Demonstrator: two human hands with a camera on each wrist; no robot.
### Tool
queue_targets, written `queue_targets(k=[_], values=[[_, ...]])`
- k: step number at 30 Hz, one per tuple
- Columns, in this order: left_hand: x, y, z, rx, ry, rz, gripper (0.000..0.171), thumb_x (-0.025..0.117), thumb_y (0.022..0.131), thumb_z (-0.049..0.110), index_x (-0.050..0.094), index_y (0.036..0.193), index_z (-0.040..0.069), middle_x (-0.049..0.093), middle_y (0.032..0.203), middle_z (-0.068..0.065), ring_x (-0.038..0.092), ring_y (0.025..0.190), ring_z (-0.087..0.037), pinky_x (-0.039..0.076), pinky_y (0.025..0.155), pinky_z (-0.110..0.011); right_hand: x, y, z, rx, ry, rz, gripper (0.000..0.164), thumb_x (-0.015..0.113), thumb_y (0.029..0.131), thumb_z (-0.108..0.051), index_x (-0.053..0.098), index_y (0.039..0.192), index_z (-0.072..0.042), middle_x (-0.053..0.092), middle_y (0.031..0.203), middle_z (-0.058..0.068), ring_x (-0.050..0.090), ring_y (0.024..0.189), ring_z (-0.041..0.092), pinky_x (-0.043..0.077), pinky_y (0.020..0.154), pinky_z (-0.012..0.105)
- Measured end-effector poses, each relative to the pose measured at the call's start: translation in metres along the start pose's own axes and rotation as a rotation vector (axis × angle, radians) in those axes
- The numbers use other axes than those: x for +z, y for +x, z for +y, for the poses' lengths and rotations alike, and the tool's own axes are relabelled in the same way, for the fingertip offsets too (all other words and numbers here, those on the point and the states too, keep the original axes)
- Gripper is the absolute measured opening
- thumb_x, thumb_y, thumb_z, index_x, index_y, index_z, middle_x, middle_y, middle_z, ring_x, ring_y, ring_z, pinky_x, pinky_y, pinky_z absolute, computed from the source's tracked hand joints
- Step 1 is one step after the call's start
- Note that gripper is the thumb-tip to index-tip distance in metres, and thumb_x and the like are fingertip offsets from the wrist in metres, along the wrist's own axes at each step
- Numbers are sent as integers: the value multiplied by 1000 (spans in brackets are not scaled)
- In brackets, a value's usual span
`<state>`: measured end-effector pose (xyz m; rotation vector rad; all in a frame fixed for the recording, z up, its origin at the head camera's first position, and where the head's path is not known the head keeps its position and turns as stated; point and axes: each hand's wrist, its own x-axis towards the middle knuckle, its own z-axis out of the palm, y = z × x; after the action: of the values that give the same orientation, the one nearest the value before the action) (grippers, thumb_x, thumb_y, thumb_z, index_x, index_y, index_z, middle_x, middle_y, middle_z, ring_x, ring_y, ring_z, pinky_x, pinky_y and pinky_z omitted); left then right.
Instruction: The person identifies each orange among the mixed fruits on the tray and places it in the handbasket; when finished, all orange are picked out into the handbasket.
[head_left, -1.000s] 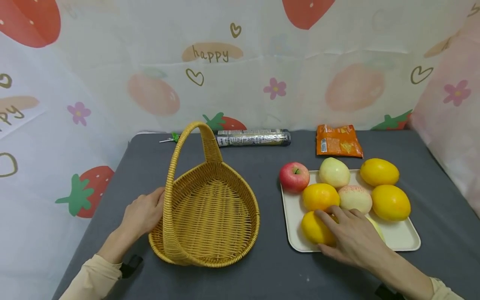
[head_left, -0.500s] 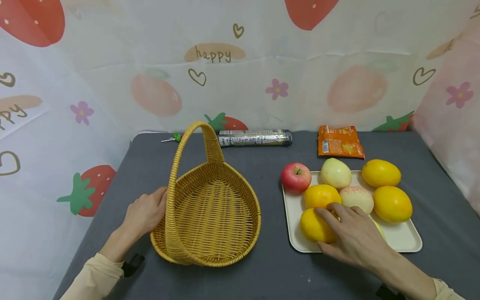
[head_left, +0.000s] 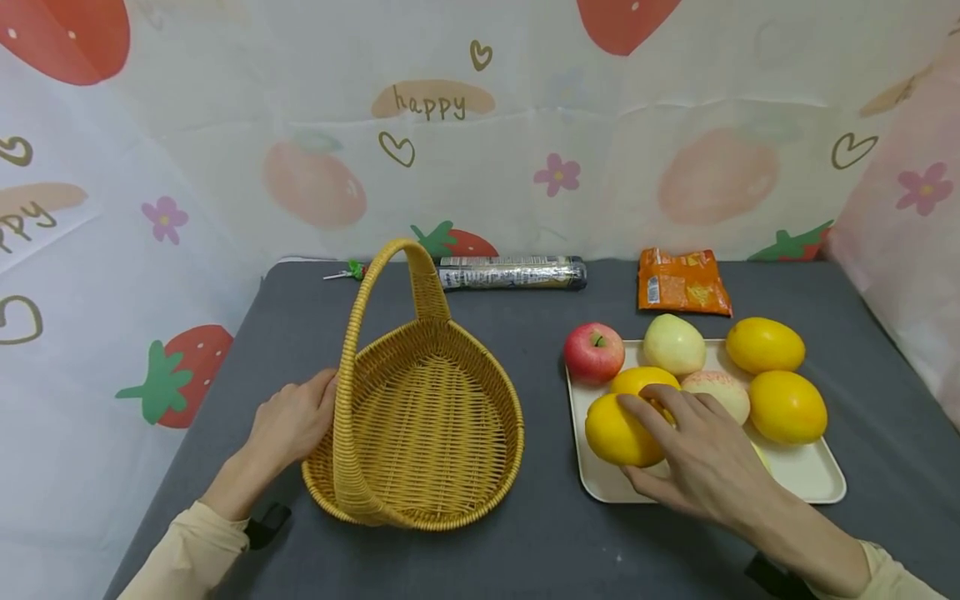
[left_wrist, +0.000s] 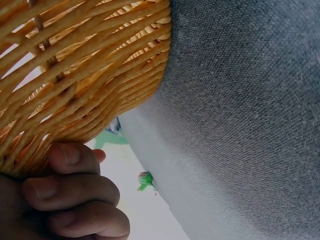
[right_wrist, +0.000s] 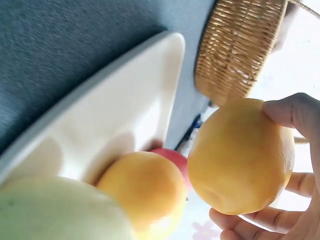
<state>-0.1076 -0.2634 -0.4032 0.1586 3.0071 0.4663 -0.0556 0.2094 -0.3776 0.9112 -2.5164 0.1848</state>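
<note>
On the left, my left hand [head_left: 296,417] grips the near-left rim of a yellow wicker basket [head_left: 491,375] with a tall handle. Curled fingers [left_wrist: 75,192] show against the basket's wall in the left wrist view. My right hand [head_left: 697,458] holds an orange [head_left: 621,429] between thumb and fingers, raised over the left part of a cream tray [head_left: 798,479]. Behind it, partly covered, lies another orange [head_left: 637,379]. In the right wrist view the held orange [right_wrist: 240,155] is apart from the tray. A pale green fruit [right_wrist: 60,210] appears below the hand there.
The tray also bears a red apple [head_left: 594,352], a pale green fruit [head_left: 673,343], a peach [head_left: 722,392] and two lemons [head_left: 765,344]. An orange snack bag [head_left: 682,282] and a silver tube-shaped pack [head_left: 513,273] lie along the back, by a patterned curtain [head_left: 465,192].
My right hand has lifted the orange off the tray and moved it slightly left and up. The left hand and the basket stay in place.
</note>
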Motion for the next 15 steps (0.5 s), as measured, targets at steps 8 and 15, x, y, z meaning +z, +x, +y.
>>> queue_targets(k=[8, 15], values=[[-2, 0, 1, -7, 2, -11, 45, 28, 108, 33, 51, 139, 8, 68, 99, -20, 65, 77, -33, 47, 56, -44, -5, 18, -5, -44, -6, 51, 69, 27, 93, -60, 61, 121, -7, 61, 104, 14, 57, 89, 27, 45, 74, 40], [-1, 0, 1, -3, 2, -1, 46, 27, 108, 34, 51, 139, 9, 68, 100, -20, 66, 80, -35, 47, 57, -46, -8, 30, -11, -65, 16, 42, 60, 41, 90, -55, 60, 124, -9, 62, 110, 15, 59, 91, 30, 47, 79, 43]])
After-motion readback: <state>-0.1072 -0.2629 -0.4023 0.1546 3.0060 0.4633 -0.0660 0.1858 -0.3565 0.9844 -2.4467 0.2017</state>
